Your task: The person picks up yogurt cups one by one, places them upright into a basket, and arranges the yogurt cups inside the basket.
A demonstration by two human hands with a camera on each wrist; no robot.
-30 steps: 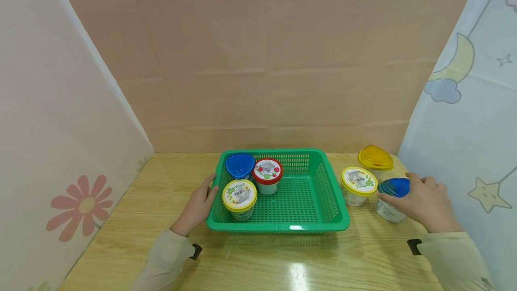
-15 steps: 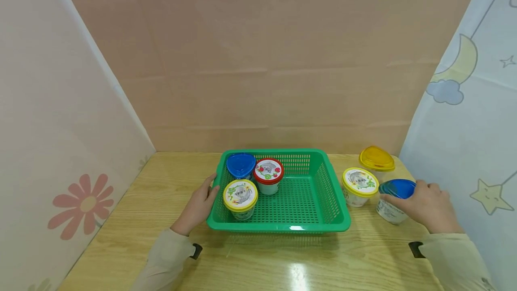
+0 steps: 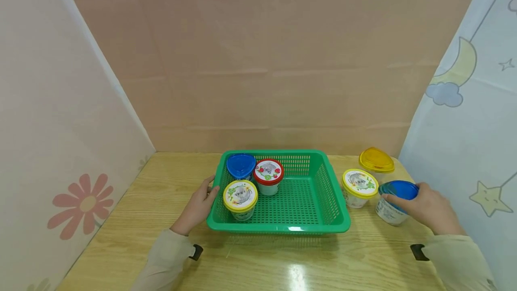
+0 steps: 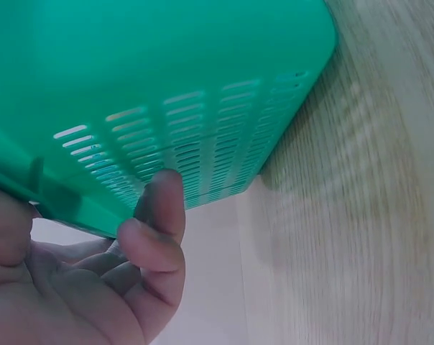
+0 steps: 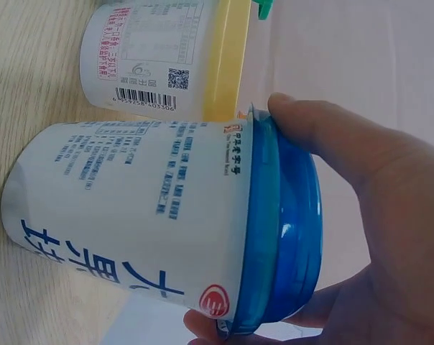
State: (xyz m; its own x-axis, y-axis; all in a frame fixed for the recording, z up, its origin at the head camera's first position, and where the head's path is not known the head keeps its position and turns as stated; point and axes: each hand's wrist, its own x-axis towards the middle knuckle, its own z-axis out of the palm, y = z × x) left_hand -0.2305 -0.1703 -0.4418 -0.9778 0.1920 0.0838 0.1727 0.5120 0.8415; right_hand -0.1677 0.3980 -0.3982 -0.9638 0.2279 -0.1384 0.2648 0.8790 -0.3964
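Observation:
My right hand (image 3: 433, 208) holds a white cup with a blue lid (image 3: 391, 211) by its lid, thumb on one side and fingers on the other. The right wrist view shows the cup (image 5: 131, 215) upright on the wooden table, with blue print on its wall. At the left side of a green basket (image 3: 278, 227), my left hand (image 3: 199, 205) grips the rim. In the left wrist view its fingers (image 4: 163, 208) curl beneath the rim, beside the slotted wall. Inside the basket stand a blue-lidded cup (image 3: 240, 165), a red-lidded cup (image 3: 268, 170) and a yellow-lidded cup (image 3: 240, 196).
Between the basket and the held cup stands another yellow-lidded cup (image 3: 359, 183). Behind it is a container with a translucent amber lid (image 3: 376, 160). A brown cloth (image 3: 258, 66) backs the table, and patterned white cloths hang at both sides.
My right hand has shifted slightly right and lower at the blue-lidded cup, baring more of its lid. The left hand keeps its place on the basket.

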